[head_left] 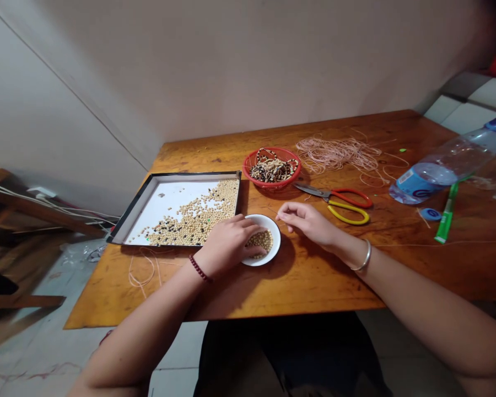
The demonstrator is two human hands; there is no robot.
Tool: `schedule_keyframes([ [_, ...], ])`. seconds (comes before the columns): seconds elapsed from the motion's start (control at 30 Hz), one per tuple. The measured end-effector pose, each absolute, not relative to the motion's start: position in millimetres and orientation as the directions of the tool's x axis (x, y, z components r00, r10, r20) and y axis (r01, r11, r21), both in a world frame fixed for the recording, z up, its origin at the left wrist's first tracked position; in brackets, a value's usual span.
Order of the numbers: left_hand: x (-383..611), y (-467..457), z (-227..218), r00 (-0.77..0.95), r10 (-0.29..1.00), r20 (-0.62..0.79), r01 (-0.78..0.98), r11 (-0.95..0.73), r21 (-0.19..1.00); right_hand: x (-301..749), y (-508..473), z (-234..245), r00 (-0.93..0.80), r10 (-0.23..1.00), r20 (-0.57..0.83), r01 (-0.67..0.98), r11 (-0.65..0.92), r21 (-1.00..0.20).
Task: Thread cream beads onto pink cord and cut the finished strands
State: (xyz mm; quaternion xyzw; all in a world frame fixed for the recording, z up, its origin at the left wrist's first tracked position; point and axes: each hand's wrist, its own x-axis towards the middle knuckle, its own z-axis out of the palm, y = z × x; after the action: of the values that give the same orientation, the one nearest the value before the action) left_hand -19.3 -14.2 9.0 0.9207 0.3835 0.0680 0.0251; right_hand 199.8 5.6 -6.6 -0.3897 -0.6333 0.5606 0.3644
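The wooden tabletop [107, 298] holds everything; places are given from the white dish [273, 234]. Just left is a black-rimmed tray [176, 177] of loose beads; behind is a red basket [273, 150]; behind right, pink cord [334, 154]; right, scissors [334, 199]. The left hand [227, 245] cups over the dish beads [261, 240], fingers [254, 231] curved, touching them, grip unclear. The right hand [308, 223] hovers nearby, fingers [283, 215] pinched nearly shut, pointing left toward the dish; anything held is too fine to tell.

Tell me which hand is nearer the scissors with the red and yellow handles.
Right. The right hand is just below and left of the scissors, not touching them; the left hand is farther left, over the beads in the white dish.
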Motion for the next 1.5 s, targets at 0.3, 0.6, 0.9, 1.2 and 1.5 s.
schedule_keyframes([
  [0.3, -16, -16, 11, 0.671, 0.737, 0.075, 0.731, -0.676, 0.098, 196, 0, -10, -0.493, 0.87, -0.02, 0.135, 0.053, -0.989],
  [0.6, -15, -15, 8, 0.615, 0.784, 0.082, 0.761, -0.617, 0.201, 199, 4, -15, -0.396, 0.91, 0.124, 0.185, 0.211, -0.96],
  [0.9, -17, -11, 7, 0.459, 0.869, 0.185, 0.583, -0.452, 0.676, 201, -4, -13, -0.427, 0.879, 0.213, 0.412, 0.398, -0.819],
  [1.2, -14, -10, 7, 0.461, 0.861, 0.213, 0.413, -0.421, 0.807, 201, -7, -13, -0.423, 0.864, 0.274, 0.357, 0.437, -0.826],
  [1.5, -14, -11, 8, 0.488, 0.844, 0.221, 0.402, -0.442, 0.802, 201, -7, -12, -0.43, 0.864, 0.262, 0.387, 0.439, -0.811],
])
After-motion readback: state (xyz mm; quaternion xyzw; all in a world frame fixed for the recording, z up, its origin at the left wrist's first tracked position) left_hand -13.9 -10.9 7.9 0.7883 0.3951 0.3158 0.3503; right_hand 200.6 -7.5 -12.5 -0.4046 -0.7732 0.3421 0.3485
